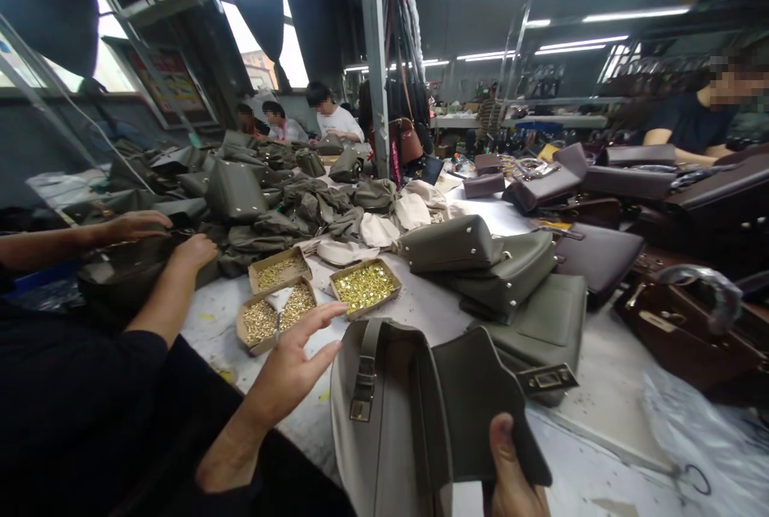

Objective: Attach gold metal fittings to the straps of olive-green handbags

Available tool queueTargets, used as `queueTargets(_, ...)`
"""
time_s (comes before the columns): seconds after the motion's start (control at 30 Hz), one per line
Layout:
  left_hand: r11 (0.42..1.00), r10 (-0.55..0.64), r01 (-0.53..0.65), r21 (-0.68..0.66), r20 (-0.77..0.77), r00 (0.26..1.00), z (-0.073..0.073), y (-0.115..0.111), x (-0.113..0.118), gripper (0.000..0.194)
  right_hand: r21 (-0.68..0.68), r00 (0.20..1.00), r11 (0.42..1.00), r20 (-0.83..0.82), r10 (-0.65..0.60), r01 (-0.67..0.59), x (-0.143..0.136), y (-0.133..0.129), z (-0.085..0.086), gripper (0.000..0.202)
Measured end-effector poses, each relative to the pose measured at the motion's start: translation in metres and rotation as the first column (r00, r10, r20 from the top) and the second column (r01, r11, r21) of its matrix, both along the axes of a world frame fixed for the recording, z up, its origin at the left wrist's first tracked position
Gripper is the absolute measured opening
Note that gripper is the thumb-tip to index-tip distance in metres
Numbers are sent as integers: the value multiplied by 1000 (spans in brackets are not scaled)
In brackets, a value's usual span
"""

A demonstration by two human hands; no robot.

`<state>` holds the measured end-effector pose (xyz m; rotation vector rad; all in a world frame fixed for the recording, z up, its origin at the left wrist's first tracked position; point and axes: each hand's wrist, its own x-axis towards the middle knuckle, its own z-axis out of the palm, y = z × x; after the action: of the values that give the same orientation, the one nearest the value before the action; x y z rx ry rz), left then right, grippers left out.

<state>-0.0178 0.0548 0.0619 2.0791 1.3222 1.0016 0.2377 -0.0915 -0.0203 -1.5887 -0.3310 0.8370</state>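
An olive-green leather handbag (441,421) stands unfastened before me, its pale lining and a buckled strap (364,377) showing inside. My right hand (513,473) grips the bag's flap at the lower right, thumb on the near face; the other fingers are hidden behind it. Just left of the bag's rim, my left hand (294,361) hovers with fingers stretched and apart, holding nothing. Close beyond it lie cardboard trays of small gold-coloured metal parts: one tray (245,333) with a white scoop-like piece in it, another tray (393,292) with brighter pieces, and a third (253,280) behind.
Olive bags (534,308) are stacked to the right, one with a metal clasp plate. Dark brown bags (678,325) and clear plastic (690,421) lie farther right. At left, a co-worker's hands (195,252) rest on a dark bag. Olive pieces heap behind the trays; several people sit beyond.
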Motion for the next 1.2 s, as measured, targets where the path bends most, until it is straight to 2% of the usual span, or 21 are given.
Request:
queueTargets(0.07,993,-116,116,-7,-117,986,7,6,10,51,24,998,999,-54,-33,34,-2,5,7,76)
queueTargets(0.13,980,-198,196,-27,-164,966,12,10,23,56,73,993,996,-108,-49,57,-4,10,14,77)
queueTargets(0.27,959,-261,245,-142,-105,960,20,21,44,40,137,986,985,-142,-82,102,-1,14,20,77)
queueTargets(0.33,951,-258,239,-196,-75,963,22,28,52,31,166,986,980,-147,-81,105,3,14,16,78)
queueTargets(0.43,926,-216,216,-311,33,976,22,42,65,33,204,983,976,-179,-43,80,10,14,4,78)
queueTargets(0.53,878,-105,161,-450,147,983,17,54,77,35,208,967,975,-255,-18,73,15,15,-9,77)
queueTargets(0.63,864,-10,91,-495,163,987,11,61,84,33,221,955,972,-296,-7,76,17,17,-14,76)
queueTargets(0.73,911,-18,77,-404,148,989,9,59,82,34,279,959,958,-282,13,69,15,20,-12,74)
queueTargets(0.87,980,-108,110,-166,19,994,14,46,69,28,305,939,951,-338,63,46,12,27,-4,71)
queueTargets(1.0,988,-157,157,-17,-159,975,16,30,59,31,321,908,946,-410,90,51,8,33,2,71)
queueTargets(1.1,979,-101,148,142,-294,950,11,24,59,38,333,912,941,-401,87,57,5,34,4,71)
queueTargets(1.2,954,-45,144,261,-351,935,4,25,63,36,319,908,946,-409,89,51,4,34,5,70)
